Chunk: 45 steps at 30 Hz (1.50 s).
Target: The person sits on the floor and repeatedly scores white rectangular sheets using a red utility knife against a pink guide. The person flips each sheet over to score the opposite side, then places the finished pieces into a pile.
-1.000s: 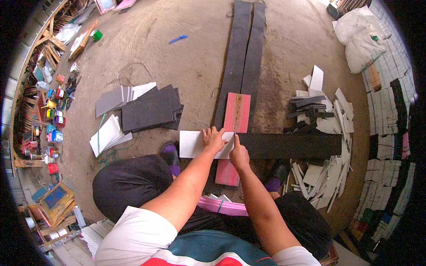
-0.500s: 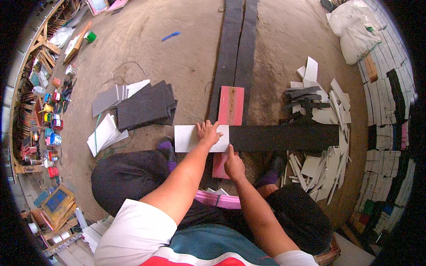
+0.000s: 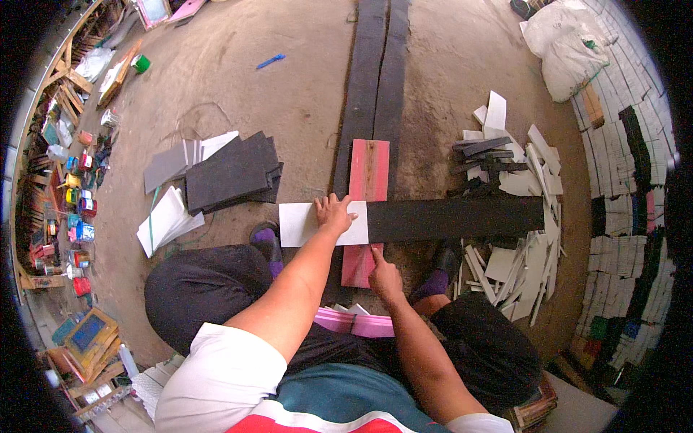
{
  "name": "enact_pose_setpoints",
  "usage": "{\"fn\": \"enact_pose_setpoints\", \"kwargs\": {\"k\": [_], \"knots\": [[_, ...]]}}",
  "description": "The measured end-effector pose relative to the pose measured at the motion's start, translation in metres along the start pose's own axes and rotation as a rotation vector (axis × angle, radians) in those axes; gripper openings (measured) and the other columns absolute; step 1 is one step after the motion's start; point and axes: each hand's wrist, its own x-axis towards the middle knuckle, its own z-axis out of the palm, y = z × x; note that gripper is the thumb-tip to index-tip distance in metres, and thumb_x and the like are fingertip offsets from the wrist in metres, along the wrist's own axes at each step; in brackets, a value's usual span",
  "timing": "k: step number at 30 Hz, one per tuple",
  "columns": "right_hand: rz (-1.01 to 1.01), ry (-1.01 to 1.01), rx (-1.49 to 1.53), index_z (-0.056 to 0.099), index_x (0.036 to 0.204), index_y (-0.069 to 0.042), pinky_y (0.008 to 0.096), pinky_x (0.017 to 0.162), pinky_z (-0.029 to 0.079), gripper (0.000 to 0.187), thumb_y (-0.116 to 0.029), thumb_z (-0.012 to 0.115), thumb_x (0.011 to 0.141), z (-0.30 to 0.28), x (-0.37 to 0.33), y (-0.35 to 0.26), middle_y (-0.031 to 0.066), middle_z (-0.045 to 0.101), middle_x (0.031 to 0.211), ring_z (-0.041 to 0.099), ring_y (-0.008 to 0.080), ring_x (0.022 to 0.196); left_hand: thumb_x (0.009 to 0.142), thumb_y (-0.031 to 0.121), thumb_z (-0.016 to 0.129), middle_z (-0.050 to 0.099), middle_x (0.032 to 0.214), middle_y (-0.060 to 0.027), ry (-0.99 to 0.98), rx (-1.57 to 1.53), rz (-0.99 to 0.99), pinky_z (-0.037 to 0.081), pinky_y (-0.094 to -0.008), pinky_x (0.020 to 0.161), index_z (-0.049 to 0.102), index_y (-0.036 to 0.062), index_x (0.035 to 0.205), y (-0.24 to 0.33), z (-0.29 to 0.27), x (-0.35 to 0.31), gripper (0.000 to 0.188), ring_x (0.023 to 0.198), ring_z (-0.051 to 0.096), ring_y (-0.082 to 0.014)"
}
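My left hand (image 3: 334, 215) presses down with fingers spread on a white rectangular sheet (image 3: 294, 225). A long black strip (image 3: 455, 219) meets the sheet's right edge. Both lie crosswise over a pink board (image 3: 370, 169) with a worn brown line down its middle. Just below the seam between white and black, my right hand (image 3: 385, 278) has its index finger stretched forward over the pink board. Its other fingers are curled; whatever they hold, if anything, is hidden.
Black sheets (image 3: 231, 173) and white sheets (image 3: 167, 220) lie to the left. White and black offcuts (image 3: 516, 267) heap up on the right. Two dark beams (image 3: 359, 86) run away ahead. Paint cans (image 3: 83, 231) line the left; a blue tool (image 3: 271, 61) lies on the floor.
My right hand has drawn back slightly from the seam, toward me. My left hand stays pressed on the white sheet. The whole view has shifted a little.
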Motion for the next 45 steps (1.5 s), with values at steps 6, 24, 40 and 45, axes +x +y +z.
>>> {"fn": "enact_pose_setpoints", "kwargs": {"k": [6, 24, 40, 45], "knots": [[-0.118, 0.129, 0.052, 0.052, 0.146, -0.021, 0.0582, 0.081, 0.054, 0.06, -0.006, 0.051, 0.088, -0.037, 0.029, -0.017, 0.0318, 0.069, 0.097, 0.068, 0.0498, 0.09, 0.087, 0.05, 0.073, 0.054, 0.136, -0.0153, -0.028, 0.027, -0.017, 0.019, -0.0613, 0.119, 0.056, 0.0293, 0.138, -0.002, -0.005, -0.002, 0.057, 0.135, 0.044, -0.0375], [-0.142, 0.127, -0.027, 0.034, 0.157, -0.019, 0.0567, 0.076, 0.056, 0.068, -0.015, 0.055, 0.093, -0.014, 0.103, -0.039, 0.0275, 0.071, 0.098, 0.071, 0.0445, 0.089, 0.087, 0.051, 0.072, 0.055, 0.134, -0.0165, -0.001, -0.013, 0.008, 0.021, -0.0612, 0.118, 0.057, 0.0291, 0.137, -0.004, 0.002, 0.0, 0.057, 0.133, 0.046, -0.0378], [-0.138, 0.06, -0.112, 0.033, 0.155, -0.012, 0.0571, 0.077, 0.056, 0.062, -0.016, 0.048, 0.095, 0.01, 0.04, -0.013, 0.028, 0.07, 0.094, 0.071, 0.0465, 0.088, 0.086, 0.05, 0.074, 0.054, 0.136, -0.0158, -0.021, 0.013, -0.011, 0.02, -0.0604, 0.119, 0.056, 0.0311, 0.138, -0.001, 0.001, 0.002, 0.058, 0.134, 0.044, -0.0376], [-0.069, 0.036, -0.066, 0.035, 0.156, -0.016, 0.0585, 0.077, 0.055, 0.071, -0.01, 0.05, 0.086, 0.02, 0.016, -0.003, 0.0311, 0.07, 0.093, 0.07, 0.0479, 0.084, 0.087, 0.051, 0.073, 0.054, 0.137, -0.0156, -0.029, 0.047, -0.016, 0.022, -0.0608, 0.118, 0.054, 0.031, 0.139, 0.002, 0.001, 0.003, 0.059, 0.134, 0.045, -0.0372]]}}
